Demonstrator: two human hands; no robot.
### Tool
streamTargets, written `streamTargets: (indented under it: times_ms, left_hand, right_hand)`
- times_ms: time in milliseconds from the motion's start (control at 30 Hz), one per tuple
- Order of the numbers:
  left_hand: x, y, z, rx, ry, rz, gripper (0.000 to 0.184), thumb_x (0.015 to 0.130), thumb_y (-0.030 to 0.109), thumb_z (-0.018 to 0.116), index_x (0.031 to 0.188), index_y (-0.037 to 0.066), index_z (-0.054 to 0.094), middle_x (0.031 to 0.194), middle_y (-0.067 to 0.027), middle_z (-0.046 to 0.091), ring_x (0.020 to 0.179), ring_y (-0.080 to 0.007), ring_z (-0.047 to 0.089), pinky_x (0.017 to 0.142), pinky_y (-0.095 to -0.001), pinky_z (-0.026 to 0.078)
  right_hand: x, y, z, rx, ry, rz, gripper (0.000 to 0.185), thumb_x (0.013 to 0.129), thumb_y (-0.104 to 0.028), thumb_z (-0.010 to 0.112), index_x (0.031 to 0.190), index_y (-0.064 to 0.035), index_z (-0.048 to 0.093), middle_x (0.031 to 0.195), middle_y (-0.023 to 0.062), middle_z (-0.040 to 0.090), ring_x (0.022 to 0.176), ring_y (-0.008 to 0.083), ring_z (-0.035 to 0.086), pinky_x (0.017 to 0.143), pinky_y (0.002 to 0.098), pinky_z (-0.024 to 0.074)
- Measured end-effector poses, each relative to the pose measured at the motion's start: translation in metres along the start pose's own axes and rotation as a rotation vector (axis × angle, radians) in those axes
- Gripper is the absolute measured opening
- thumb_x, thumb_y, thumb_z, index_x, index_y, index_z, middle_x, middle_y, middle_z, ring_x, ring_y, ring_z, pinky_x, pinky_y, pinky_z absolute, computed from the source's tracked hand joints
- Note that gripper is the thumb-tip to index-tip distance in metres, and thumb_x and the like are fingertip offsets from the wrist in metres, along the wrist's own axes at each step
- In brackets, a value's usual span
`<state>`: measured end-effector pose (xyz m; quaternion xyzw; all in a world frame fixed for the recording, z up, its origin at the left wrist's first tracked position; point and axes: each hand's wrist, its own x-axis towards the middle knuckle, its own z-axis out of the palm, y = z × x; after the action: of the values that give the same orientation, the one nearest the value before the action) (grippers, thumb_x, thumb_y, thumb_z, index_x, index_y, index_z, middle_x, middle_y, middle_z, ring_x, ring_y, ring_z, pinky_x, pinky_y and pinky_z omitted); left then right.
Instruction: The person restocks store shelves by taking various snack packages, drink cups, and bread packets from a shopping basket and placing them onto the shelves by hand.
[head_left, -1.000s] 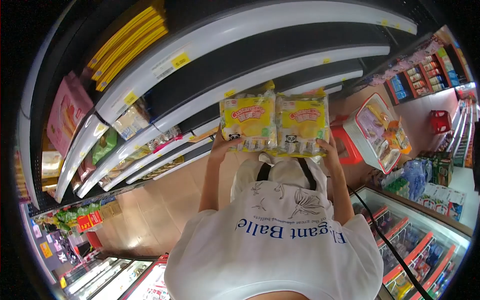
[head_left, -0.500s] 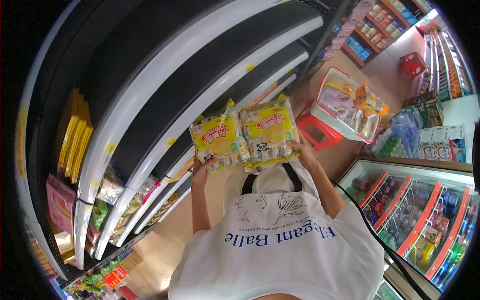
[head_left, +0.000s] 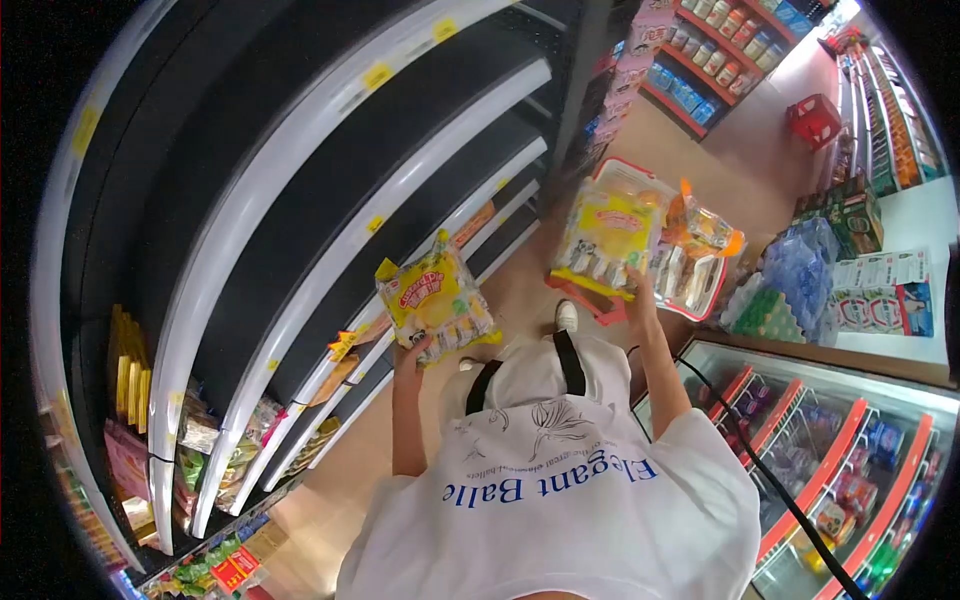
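My left hand (head_left: pixel 410 350) grips the lower left corner of a yellow Custard Pie bag (head_left: pixel 437 292), held upright close to the shelf fronts. In my right hand (head_left: pixel 637 288) is a second Custard Pie bag (head_left: pixel 603 228), gripped by its lower right corner. That bag is over the left side of a white basket with a red rim (head_left: pixel 716 298) and covers part of it. Whether it touches the goods inside, I cannot tell. Orange packs (head_left: pixel 700 225) and other wrapped snacks lie in the basket. Part of a red stool (head_left: pixel 604 308) shows beneath.
Long dark shelves with white edges (head_left: pixel 440 135) fill the left, with yellow packs (head_left: pixel 128 375) on one level. At the lower right stands a glass-topped drinks cooler (head_left: pixel 800 390). Blue-wrapped goods (head_left: pixel 800 265) and a black cable (head_left: pixel 745 445) are near my right arm.
The two bags were side by side and are now apart. My right hand has carried its bag rightward to the basket, while my left hand keeps its bag by the shelves. The view has shifted.
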<state>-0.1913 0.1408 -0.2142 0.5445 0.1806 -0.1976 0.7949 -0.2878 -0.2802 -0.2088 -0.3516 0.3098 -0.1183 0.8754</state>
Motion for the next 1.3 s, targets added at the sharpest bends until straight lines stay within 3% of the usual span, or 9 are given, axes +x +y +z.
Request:
streamTargets:
  times_ms: [267,533,600,733,800,867,967,1133,1300]
  left_hand:
    - [-0.015,-0.024,0.086,-0.022,0.082,0.049,0.063,0.066,-0.008,0.065,0.121,0.005,0.037,0.111,-0.0084,0.051,0.102,-0.0207,0.052,0.082,-0.0324,0.046]
    - [-0.03,-0.035,0.133,0.063,0.069,0.007,0.058,0.069,-0.003,0.065,0.12,0.002,0.039,0.109,-0.0083,0.053,0.099,-0.0195,0.053,0.083,-0.0314,0.045]
    - [-0.03,-0.034,0.146,0.095,0.045,0.025,0.057,0.068,-0.003,0.066,0.119,0.002,0.04,0.108,-0.0083,0.054,0.099,-0.019,0.053,0.083,-0.0307,0.044]
    - [-0.019,-0.035,0.17,0.23,-0.07,-0.018,0.059,0.067,-0.003,0.066,0.119,0.001,0.039,0.108,-0.0078,0.054,0.099,-0.0179,0.053,0.083,-0.0293,0.043]
    - [-0.012,-0.038,0.19,0.278,-0.095,-0.022,0.062,0.066,-0.002,0.067,0.12,0.001,0.038,0.109,-0.0081,0.053,0.1,-0.018,0.052,0.084,-0.029,0.043]
    - [-0.001,-0.047,0.208,0.317,-0.118,-0.028,0.065,0.065,-0.001,0.068,0.121,0.002,0.037,0.111,-0.0085,0.053,0.102,-0.0181,0.052,0.084,-0.0288,0.042]
    - [0.024,-0.062,0.237,0.356,-0.301,-0.072,0.068,0.063,0.005,0.072,0.121,0.002,0.037,0.112,-0.0101,0.052,0.104,-0.02,0.051,0.089,-0.0317,0.04]
    - [0.036,-0.052,0.313,0.688,-0.537,0.237,0.077,0.065,0.013,0.073,0.129,0.003,0.031,0.122,-0.0129,0.045,0.113,-0.0227,0.044,0.094,-0.0335,0.035]
    - [0.07,-0.075,0.326,0.572,-0.466,0.272,0.079,0.071,0.017,0.07,0.135,0.009,0.024,0.129,-0.0154,0.037,0.12,-0.0234,0.037,0.098,-0.0334,0.031]
  right_hand:
    - [0.139,-0.039,-0.09,-0.09,0.116,-0.178,0.053,0.076,-0.015,0.062,0.123,-0.0078,0.038,0.113,0.0075,0.05,0.103,0.0217,0.05,0.082,0.0353,0.043]
    - [0.213,0.001,-0.143,-0.899,0.301,-0.411,0.072,0.071,-0.026,0.069,0.127,-0.0021,0.032,0.115,0.0153,0.047,0.104,0.024,0.047,0.087,0.0326,0.0377]
    - [0.188,-0.023,-0.1,-1.658,0.77,-0.109,0.07,0.073,-0.032,0.066,0.125,-0.0011,0.033,0.111,0.0175,0.048,0.102,0.026,0.048,0.088,0.0342,0.037]
    - [0.15,-0.042,-0.074,-1.609,0.815,-0.481,0.073,0.072,-0.041,0.064,0.124,-0.0007,0.034,0.107,0.0179,0.05,0.099,0.0269,0.05,0.089,0.0389,0.0361]
    - [0.145,-0.036,-0.085,-0.962,0.001,-0.301,0.055,0.075,-0.035,0.064,0.114,-0.0027,0.043,0.114,0.0113,0.044,0.101,0.0196,0.046,0.085,0.035,0.0379]
    - [0.095,-0.05,-0.061,-0.247,-0.475,0.277,0.054,0.077,-0.025,0.064,0.12,-0.0027,0.04,0.11,0.0078,0.049,0.098,0.018,0.048,0.084,0.0325,0.0392]
    - [0.03,-0.087,-0.01,-0.473,-0.616,0.194,0.06,0.074,-0.016,0.067,0.125,-0.0024,0.036,0.109,0.0067,0.052,0.098,0.0179,0.049,0.084,0.0305,0.0396]
    - [0.064,-0.059,-0.06,-0.396,-0.321,0.09,0.063,0.069,-0.002,0.066,0.124,-0.0023,0.036,0.11,0.0083,0.053,0.099,0.019,0.052,0.083,0.0295,0.0408]
    - [0.075,-0.066,-0.08,-0.276,-0.159,-0.114,0.056,0.068,0.0,0.066,0.117,-0.0033,0.04,0.108,0.0109,0.054,0.097,0.0207,0.052,0.082,0.0313,0.0413]
